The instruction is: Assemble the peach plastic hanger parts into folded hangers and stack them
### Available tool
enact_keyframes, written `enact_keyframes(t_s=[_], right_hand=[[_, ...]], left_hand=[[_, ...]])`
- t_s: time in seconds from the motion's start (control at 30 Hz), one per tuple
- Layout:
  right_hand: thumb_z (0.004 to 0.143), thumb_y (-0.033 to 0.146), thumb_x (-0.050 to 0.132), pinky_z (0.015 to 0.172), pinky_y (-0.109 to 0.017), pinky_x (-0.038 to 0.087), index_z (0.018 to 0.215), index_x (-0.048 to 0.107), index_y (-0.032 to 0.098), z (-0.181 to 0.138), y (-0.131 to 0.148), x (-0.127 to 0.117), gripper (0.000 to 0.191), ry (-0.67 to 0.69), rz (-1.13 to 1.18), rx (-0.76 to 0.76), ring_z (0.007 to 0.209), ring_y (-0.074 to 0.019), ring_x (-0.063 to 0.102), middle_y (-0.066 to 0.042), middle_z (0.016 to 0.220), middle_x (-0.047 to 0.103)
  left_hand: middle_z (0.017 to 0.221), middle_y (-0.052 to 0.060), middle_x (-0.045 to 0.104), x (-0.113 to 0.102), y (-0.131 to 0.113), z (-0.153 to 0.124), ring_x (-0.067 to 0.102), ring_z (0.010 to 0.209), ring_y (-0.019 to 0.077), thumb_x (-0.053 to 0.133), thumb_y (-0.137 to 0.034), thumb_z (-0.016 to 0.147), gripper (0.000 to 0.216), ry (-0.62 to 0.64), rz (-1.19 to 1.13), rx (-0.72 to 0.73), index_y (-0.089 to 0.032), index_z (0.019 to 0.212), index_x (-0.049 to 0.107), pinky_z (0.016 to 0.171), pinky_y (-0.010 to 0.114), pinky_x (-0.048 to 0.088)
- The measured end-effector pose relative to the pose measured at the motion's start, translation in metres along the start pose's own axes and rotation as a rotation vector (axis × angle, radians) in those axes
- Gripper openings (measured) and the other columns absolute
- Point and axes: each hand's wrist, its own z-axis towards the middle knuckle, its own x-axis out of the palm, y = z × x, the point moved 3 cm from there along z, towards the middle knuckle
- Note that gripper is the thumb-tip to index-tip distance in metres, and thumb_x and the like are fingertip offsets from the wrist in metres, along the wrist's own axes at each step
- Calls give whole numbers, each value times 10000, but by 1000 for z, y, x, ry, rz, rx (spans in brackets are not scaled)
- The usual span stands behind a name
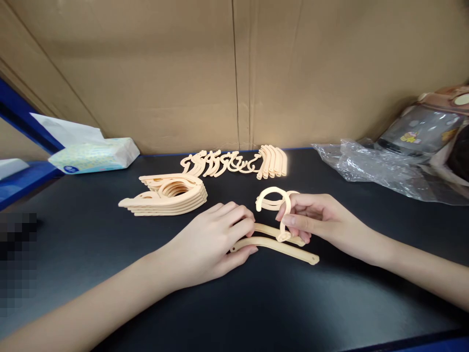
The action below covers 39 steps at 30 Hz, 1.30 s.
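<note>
Hands meet at mid-table: the left hand (216, 239) pinches the end of two long curved peach plastic arms (289, 250) lying on the black tabletop (256, 303), while the right hand (318, 220) grips a peach plastic hook piece (273, 198) upright on them.

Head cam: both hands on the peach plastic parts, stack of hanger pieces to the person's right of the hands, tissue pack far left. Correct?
Not quite. The stack of hanger pieces lies to the left of the hands, not the right, as the head view shows. Left hand and right hand are on the peach plastic parts; tissue pack is far left.
</note>
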Motion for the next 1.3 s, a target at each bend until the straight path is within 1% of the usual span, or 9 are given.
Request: enact_keyframes(t_s=[0.27, 0.43, 0.53, 0.67, 0.83, 0.97, 1.03, 1.13, 1.3], right_hand=[[882, 398, 641, 555, -208, 454, 833, 627, 165, 0, -1, -1, 238, -12, -11, 17, 558, -69, 508, 18, 720, 585], [868, 404, 657, 531, -210, 453, 794, 624, 160, 1, 1, -1, 257, -18, -8, 18, 545, -72, 508, 17, 703, 576], [866, 404, 660, 530, -205, 447, 776, 622, 154, 1, 0, 0, 268, -13, -3, 22, 544, -66, 502, 16, 702, 570], [867, 401, 660, 536, -199, 453, 792, 633, 150, 3, -1, -1, 263, -10, 3, 21, 548, -61, 511, 18, 720, 572], [866, 411, 658, 545, -203, 459, 806, 639, 155, 3, -2, -1, 264, -8, 0, 29, 549, -63, 521, 19, 720, 582], [863, 433, 654, 541, -222, 456, 827, 637, 156, 2, -3, -1, 280, -4, -12, 41, 551, -78, 515, 9, 723, 584], [878, 420, 640, 551, -224, 446, 831, 626, 157, 2, -3, -1, 267, 15, -15, 35, 558, -77, 505, 11, 717, 577], [900, 392, 618, 561, -220, 427, 813, 603, 162, 2, -3, 2, 246, 61, -13, 14, 572, -73, 478, 20, 696, 566], [906, 383, 613, 564, -217, 424, 792, 587, 166, 2, -2, 3, 246, 90, -6, 16, 583, -73, 472, 18, 703, 591]], left_hand=[[1067, 59, 616, -3, -2, 0, 540, 922, 204, 505, -299, 969, 159, -94, 74, 65, -172, 882, 544, 754, 316, 388], [872, 37, 623, -8, -1, 0, 533, 798, 177, 465, -307, 993, 200, -150, 95, 46, -161, 891, 554, 681, 288, 378], [817, 8, 595, -10, 0, -2, 512, 728, 147, 505, -290, 979, 154, -190, -45, 0, -167, 898, 552, 646, 260, 372], [813, -26, 586, -13, 2, -4, 531, 715, 113, 576, -276, 941, 83, -234, -402, -144, -197, 917, 576, 655, 221, 420], [819, -16, 613, -18, 6, -1, 569, 712, 112, 611, -246, 901, 57, -309, -752, -313, -203, 938, 606, 655, 226, 482], [826, 1, 643, -16, 11, 0, 613, 727, 116, 598, -203, 886, 81, -315, -988, -404, -202, 965, 614, 665, 226, 523], [817, 3, 649, -13, 14, -1, 622, 737, 119, 591, -220, 893, 92, -308, -1042, -436, -207, 977, 627, 670, 226, 530], [815, 12, 637, -11, 17, -2, 619, 751, 132, 578, -290, 907, 116, -301, -1004, -476, -197, 915, 648, 666, 238, 535], [734, 15, 613, -13, 11, 3, 592, 652, 129, 510, -312, 930, 193, -253, -936, -473, -171, 821, 585, 601, 251, 532]])
